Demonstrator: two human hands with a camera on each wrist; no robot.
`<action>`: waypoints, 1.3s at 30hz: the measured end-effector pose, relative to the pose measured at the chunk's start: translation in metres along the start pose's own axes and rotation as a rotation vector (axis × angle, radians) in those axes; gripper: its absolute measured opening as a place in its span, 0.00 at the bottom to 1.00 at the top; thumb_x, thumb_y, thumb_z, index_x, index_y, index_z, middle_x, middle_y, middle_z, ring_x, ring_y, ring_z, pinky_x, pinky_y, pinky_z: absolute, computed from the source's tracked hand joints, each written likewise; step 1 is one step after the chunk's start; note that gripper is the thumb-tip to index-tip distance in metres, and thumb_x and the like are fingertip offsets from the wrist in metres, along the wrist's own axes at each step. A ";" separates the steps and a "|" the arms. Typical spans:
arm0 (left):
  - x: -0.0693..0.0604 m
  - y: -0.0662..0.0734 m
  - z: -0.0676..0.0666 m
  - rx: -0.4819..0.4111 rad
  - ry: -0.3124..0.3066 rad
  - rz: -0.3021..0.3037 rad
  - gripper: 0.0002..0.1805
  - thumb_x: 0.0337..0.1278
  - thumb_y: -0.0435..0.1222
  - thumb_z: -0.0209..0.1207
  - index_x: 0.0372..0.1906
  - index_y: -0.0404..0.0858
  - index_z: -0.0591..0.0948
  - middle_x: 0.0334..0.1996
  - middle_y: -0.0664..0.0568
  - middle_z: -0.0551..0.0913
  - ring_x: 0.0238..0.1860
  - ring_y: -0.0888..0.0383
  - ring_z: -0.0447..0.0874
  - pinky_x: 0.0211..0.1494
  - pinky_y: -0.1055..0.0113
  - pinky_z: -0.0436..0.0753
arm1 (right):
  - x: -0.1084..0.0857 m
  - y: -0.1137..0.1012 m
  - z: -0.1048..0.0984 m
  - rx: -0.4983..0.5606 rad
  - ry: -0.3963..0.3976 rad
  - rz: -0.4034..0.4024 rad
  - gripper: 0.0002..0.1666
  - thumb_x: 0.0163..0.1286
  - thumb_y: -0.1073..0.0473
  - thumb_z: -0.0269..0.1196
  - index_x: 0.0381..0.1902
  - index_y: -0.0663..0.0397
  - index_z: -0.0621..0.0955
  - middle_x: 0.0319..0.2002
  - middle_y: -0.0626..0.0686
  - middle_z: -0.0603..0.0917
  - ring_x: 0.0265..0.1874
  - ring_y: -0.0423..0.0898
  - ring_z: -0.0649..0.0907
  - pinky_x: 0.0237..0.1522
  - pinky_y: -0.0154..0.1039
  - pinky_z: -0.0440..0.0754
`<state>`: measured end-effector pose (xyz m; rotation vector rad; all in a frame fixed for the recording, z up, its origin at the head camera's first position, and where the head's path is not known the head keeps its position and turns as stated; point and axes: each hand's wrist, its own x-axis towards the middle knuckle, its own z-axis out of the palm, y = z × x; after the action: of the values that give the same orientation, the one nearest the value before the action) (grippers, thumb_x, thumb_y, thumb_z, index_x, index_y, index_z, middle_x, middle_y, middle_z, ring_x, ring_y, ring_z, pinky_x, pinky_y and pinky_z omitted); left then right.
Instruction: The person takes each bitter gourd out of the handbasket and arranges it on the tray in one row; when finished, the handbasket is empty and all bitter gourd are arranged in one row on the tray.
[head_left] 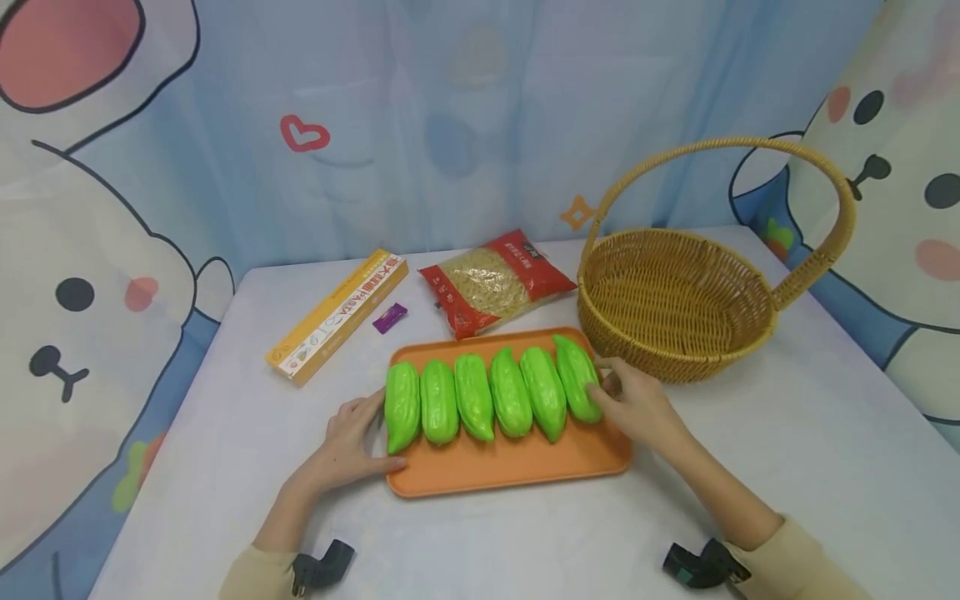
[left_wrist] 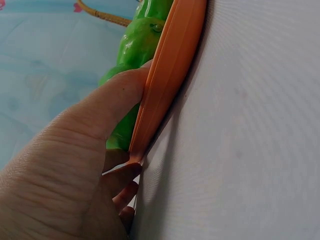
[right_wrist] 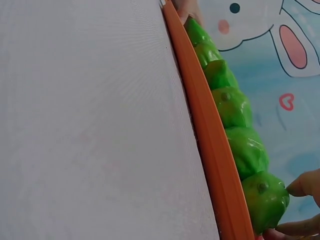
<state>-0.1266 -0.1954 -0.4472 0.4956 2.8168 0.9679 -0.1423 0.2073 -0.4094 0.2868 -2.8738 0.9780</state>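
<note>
In the head view, an orange tray [head_left: 487, 477] lies on the table with several shiny green bitter melons [head_left: 472, 397] side by side in a row. My left hand [head_left: 347, 443] grips the tray's left end, its thumb over the front rim and its fingers along the left side, beside the end melon. The left wrist view shows that thumb [left_wrist: 117, 95] across the tray's orange wall [left_wrist: 167, 75]. At the other end, my right hand [head_left: 637, 402] holds the rightmost melon [right_wrist: 266, 200] between thumb and finger; its remaining fingers are partly hidden.
A wicker basket [head_left: 592, 321] with a tall handle stands behind the tray's right end. Behind the tray lie a red bag of pasta [head_left: 491, 283], a small purple packet [head_left: 390, 317] and a long yellow pasta box [head_left: 337, 317]. A printed curtain [head_left: 450, 125] hangs behind the table.
</note>
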 end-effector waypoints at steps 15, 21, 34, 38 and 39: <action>0.002 0.005 0.000 0.000 0.012 0.004 0.59 0.32 0.61 0.67 0.72 0.45 0.52 0.65 0.49 0.62 0.62 0.49 0.52 0.62 0.46 0.55 | 0.004 0.010 -0.008 0.024 -0.065 0.061 0.28 0.66 0.47 0.57 0.50 0.67 0.75 0.32 0.55 0.80 0.29 0.46 0.77 0.29 0.38 0.74; 0.001 0.008 -0.005 -0.030 -0.016 -0.026 0.61 0.31 0.60 0.68 0.72 0.44 0.50 0.65 0.44 0.60 0.64 0.46 0.51 0.62 0.43 0.55 | 0.006 0.009 -0.014 0.034 -0.067 0.073 0.29 0.67 0.44 0.54 0.51 0.65 0.75 0.33 0.56 0.80 0.29 0.47 0.78 0.28 0.39 0.74; -0.005 0.025 -0.036 -0.119 -0.130 -0.087 0.58 0.46 0.56 0.62 0.71 0.35 0.40 0.70 0.38 0.43 0.69 0.42 0.38 0.66 0.44 0.48 | 0.009 0.007 -0.018 0.025 -0.103 0.086 0.29 0.67 0.45 0.54 0.53 0.65 0.73 0.38 0.60 0.81 0.33 0.50 0.80 0.29 0.39 0.76; -0.010 0.028 -0.042 -0.067 -0.106 -0.110 0.59 0.45 0.58 0.61 0.71 0.35 0.40 0.71 0.39 0.42 0.69 0.42 0.36 0.66 0.44 0.46 | 0.009 0.007 -0.017 0.034 -0.120 0.084 0.29 0.67 0.45 0.54 0.52 0.66 0.74 0.37 0.61 0.81 0.31 0.49 0.80 0.27 0.39 0.77; -0.011 0.028 -0.043 -0.055 -0.099 -0.107 0.59 0.45 0.59 0.61 0.71 0.35 0.40 0.71 0.39 0.42 0.69 0.41 0.36 0.66 0.43 0.46 | 0.009 0.007 -0.017 0.034 -0.125 0.079 0.29 0.68 0.45 0.53 0.52 0.66 0.74 0.38 0.62 0.81 0.32 0.50 0.80 0.28 0.40 0.77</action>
<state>-0.1183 -0.2031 -0.3955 0.3714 2.6911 0.9690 -0.1524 0.2217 -0.3981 0.2463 -3.0044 1.0595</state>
